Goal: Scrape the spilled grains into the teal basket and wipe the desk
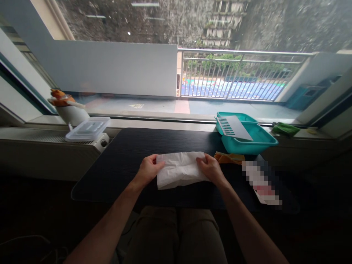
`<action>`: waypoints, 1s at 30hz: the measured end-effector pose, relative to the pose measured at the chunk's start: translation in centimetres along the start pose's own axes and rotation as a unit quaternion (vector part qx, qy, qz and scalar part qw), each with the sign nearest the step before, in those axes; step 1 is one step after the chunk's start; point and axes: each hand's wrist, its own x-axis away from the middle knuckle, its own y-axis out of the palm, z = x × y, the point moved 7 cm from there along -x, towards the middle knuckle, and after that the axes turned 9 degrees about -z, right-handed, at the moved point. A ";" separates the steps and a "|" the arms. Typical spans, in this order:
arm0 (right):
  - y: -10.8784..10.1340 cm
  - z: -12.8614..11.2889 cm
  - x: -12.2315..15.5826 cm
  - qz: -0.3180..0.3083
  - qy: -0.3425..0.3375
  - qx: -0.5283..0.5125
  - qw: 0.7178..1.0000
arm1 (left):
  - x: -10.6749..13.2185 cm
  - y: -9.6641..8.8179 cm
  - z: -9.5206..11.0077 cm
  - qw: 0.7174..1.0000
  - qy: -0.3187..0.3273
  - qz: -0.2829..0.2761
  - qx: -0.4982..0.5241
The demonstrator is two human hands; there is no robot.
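Note:
A white, creased sheet that looks like a paper napkin or tissue (180, 170) is stretched between my two hands over the dark table (123, 150). My left hand (150, 168) pinches its left edge, thumb on top and fingers behind. At the opposite edge, my right hand (211, 167) grips the sheet in the same way. Just beyond my right hand lies a folded orange-yellow cloth or wrapper (230, 158). The fingertips under the sheet are hidden.
A teal plastic basin (250, 147) holding a slotted white plate (233, 126) stands at the back right. Right of it is a green bundle (285, 129). A pixelated flat item (260, 179) lies at the right. A clear lid or box (89, 129) and white pot (71, 113) are left.

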 end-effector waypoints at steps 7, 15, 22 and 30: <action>-0.5 0.7 -0.7 0.006 0.017 0.031 0.999 | -1.0 0.5 0.1 0.987 -0.004 0.088 -0.134; -0.1 0.0 0.7 0.032 0.000 0.123 0.992 | 1.3 2.0 1.1 0.943 0.007 0.092 -0.319; -0.5 -1.1 2.1 0.070 -0.018 0.269 0.960 | 2.5 1.8 2.0 0.912 0.033 0.108 -0.394; 3.8 -4.4 3.4 -0.055 -0.218 0.290 0.930 | 3.3 6.6 2.5 0.884 0.195 -0.062 -0.420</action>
